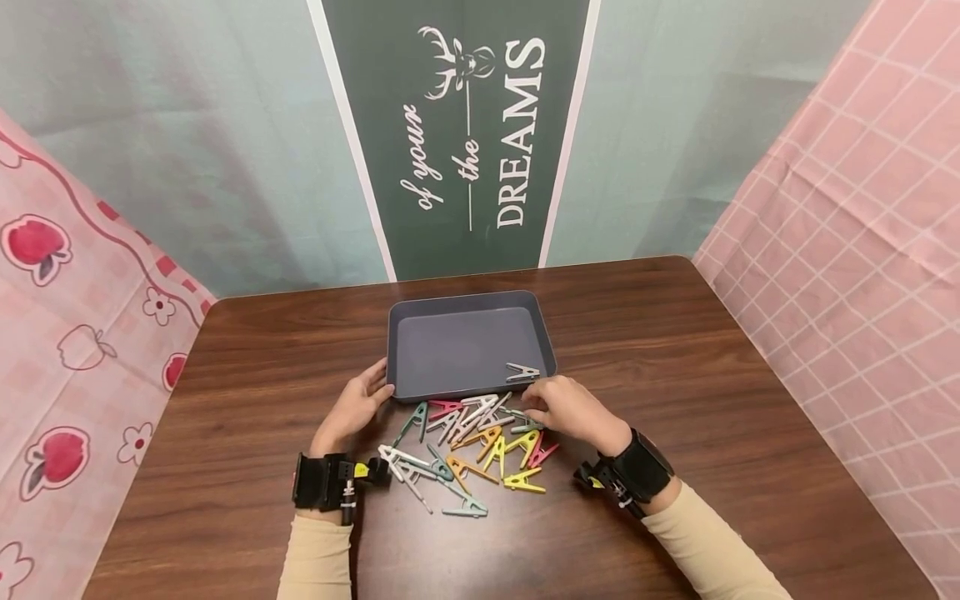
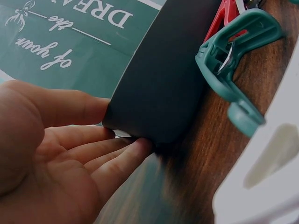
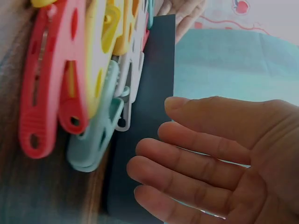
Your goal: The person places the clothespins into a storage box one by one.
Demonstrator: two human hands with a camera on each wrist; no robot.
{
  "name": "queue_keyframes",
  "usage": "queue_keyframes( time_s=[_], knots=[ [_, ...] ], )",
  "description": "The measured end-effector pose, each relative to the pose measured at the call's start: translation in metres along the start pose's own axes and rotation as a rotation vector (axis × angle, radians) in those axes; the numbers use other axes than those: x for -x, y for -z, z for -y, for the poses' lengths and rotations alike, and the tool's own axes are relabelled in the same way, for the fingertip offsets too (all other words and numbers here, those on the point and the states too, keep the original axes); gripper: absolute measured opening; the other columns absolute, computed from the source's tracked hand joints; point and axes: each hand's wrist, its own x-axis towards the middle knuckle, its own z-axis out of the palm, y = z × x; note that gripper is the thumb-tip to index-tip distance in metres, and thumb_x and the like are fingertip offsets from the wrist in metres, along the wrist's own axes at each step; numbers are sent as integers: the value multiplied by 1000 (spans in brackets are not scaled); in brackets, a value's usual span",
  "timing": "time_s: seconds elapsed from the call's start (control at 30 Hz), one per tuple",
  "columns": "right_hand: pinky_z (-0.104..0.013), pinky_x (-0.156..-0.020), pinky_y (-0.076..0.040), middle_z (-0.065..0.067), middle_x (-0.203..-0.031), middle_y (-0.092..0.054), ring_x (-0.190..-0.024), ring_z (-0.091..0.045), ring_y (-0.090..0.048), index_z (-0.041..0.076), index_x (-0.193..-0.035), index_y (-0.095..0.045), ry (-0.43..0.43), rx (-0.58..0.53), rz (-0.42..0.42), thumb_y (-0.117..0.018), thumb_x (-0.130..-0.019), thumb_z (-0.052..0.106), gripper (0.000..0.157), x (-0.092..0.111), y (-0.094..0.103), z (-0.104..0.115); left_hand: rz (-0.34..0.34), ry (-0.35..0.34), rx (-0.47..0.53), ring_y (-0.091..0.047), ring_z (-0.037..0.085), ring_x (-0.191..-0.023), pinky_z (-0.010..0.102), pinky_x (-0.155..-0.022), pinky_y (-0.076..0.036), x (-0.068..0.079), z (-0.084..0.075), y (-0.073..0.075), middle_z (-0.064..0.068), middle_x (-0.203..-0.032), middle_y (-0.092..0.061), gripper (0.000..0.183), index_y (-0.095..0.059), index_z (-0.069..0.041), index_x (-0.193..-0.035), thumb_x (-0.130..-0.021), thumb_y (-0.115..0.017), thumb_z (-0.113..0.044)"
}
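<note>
A dark grey tray point(image 1: 465, 346) lies on the table with one grey clothespin point(image 1: 522, 372) in its front right corner. My left hand point(image 1: 356, 408) grips the tray's front left corner, thumb at the edge and fingers against the side; the left wrist view shows this hand point(image 2: 70, 140) close up. Near the front right corner is my right hand point(image 1: 573, 410), holding nothing. Its fingers point(image 3: 187, 177) are loosely bent beside the tray wall point(image 3: 149, 84) in the right wrist view. A pile of clothespins point(image 1: 487, 437) in several colours lies right before the tray.
White and pale green clothespins point(image 1: 465, 505) spread toward the front left of the pile. Red and yellow ones lie on its right, below the right hand. The wooden table point(image 1: 637, 333) ends at a hanging green cloth point(image 1: 247, 208), with pink cloths at both sides.
</note>
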Motion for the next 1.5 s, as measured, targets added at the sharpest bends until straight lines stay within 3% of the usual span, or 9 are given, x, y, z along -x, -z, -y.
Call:
queue_keyframes(
  time_s=[0.37, 0.8, 1.03, 1.33, 1.5],
  knots=[
    [-23, -61, -45, 0, -82, -70, -66, -6, -52, 7, -94, -74, -19, 35, 72, -71, -84, 14, 13, 1, -7, -2, 16, -23, -26, -30, 43, -144, 51, -115, -36, 3, -2, 3, 31, -156, -23, 59, -14, 5, -152, -102, -42, -6],
    [-28, -65, -50, -6, -91, -72, -73, -11, -59, 5, -101, -74, -46, 52, 90, -73, -84, 16, 20, -1, -15, -1, 8, -16, 4, -30, 42, -144, 50, -115, -34, 2, -3, 1, 29, -156, -25, 60, -15, 3, -153, -101, -44, -7],
    [-35, -73, -56, -8, -98, -72, -87, -18, -66, 4, -105, -73, -48, 44, 107, -74, -83, 16, 25, -2, -17, 1, -15, -83, 6, -37, 44, -139, 47, -111, -41, 6, 0, 2, 34, -151, -30, 62, -20, 5, -151, -100, -49, -17],
    [-26, -63, -47, -7, -90, -68, -74, -11, -56, 4, -104, -73, -51, 45, 118, -76, -80, 14, 26, -4, -20, 1, 14, -18, -27, -32, 42, -143, 50, -115, -36, 3, -3, 1, 29, -155, -26, 59, -17, 4, -152, -101, -44, -8],
    [-28, -65, -50, -7, -91, -68, -77, -13, -60, 4, -103, -73, -32, 47, 115, -76, -79, 14, 26, -5, -20, 1, 9, -20, -29, -32, 42, -143, 50, -114, -36, 4, -5, 2, 29, -155, -27, 59, -17, 4, -152, -101, -44, -7]
  ],
)
